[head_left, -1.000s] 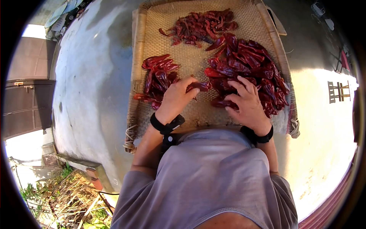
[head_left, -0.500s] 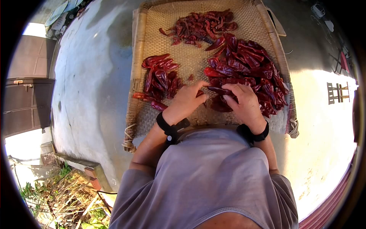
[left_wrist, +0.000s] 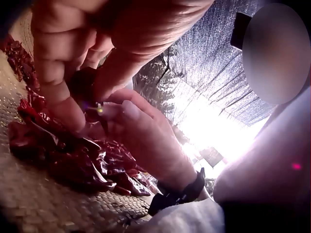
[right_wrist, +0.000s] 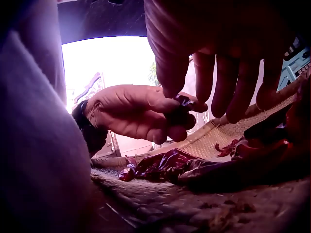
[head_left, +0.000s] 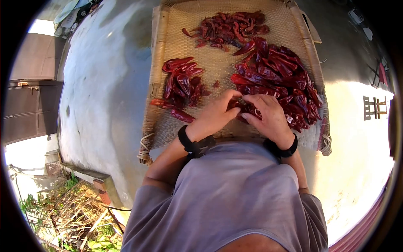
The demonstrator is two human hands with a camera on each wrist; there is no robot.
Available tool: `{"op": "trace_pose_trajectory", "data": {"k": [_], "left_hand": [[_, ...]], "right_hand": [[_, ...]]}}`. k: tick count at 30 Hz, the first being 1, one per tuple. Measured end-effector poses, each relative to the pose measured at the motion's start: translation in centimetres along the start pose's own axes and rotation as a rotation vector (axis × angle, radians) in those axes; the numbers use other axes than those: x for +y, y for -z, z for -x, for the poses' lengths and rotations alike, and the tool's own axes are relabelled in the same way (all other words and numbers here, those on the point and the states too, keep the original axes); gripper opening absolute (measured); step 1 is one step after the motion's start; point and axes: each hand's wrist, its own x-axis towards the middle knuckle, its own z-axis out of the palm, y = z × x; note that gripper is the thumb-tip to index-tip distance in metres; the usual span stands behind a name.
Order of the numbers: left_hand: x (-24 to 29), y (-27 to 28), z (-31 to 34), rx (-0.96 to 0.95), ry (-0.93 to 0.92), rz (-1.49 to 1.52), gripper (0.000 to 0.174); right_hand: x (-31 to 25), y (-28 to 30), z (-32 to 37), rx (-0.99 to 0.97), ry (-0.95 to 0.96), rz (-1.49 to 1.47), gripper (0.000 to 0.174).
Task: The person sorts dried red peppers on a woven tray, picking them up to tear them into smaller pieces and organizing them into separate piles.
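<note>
Both hands meet at the near side of a woven bamboo tray (head_left: 210, 63). My left hand (head_left: 215, 114) holds a dark red dried chili (right_wrist: 180, 115) between curled fingers and thumb. Facing it, my right hand (head_left: 268, 114) pinches the chili's upper end with thumb and forefinger; its other fingers hang down in the right wrist view. The fingers cover most of the chili. Beside and beyond the right hand spreads a large heap of glossy red chilies (head_left: 277, 71). A smaller pile (head_left: 182, 86) lies left of the hands, with one loose chili (head_left: 182, 116) close to the left wrist.
Shrivelled, darker chili pieces (head_left: 233, 27) form a third pile at the tray's far end. A small red scrap (head_left: 216, 84) lies between the piles. The tray has a raised rim (head_left: 157, 71). Beyond are a concrete floor (head_left: 105, 84) and a small chair (head_left: 375, 108).
My left hand has moved right, away from the smaller pile, to meet the right hand. The right hand has closed in on the chili. A small scrap now shows on the tray.
</note>
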Motion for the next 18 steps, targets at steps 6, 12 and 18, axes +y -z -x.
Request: {"op": "trace_pose_trajectory", "data": {"k": [6,12,18], "left_hand": [[1.5,1.4,1.0,0.011,0.065,-0.192,0.047],[0.6,9.2,5.1,0.126,0.214,-0.861,0.026],[-2.6,10.5,6.5,0.057,0.437,-1.016,0.029]], "right_hand": [[0.8,-0.4,0.2,-0.051,-0.005,0.027,0.032],[1.0,-0.2,0.2,0.019,-0.023,0.113,0.031],[1.4,-0.7,0.5,0.001,-0.090,0.054,0.031]]}}
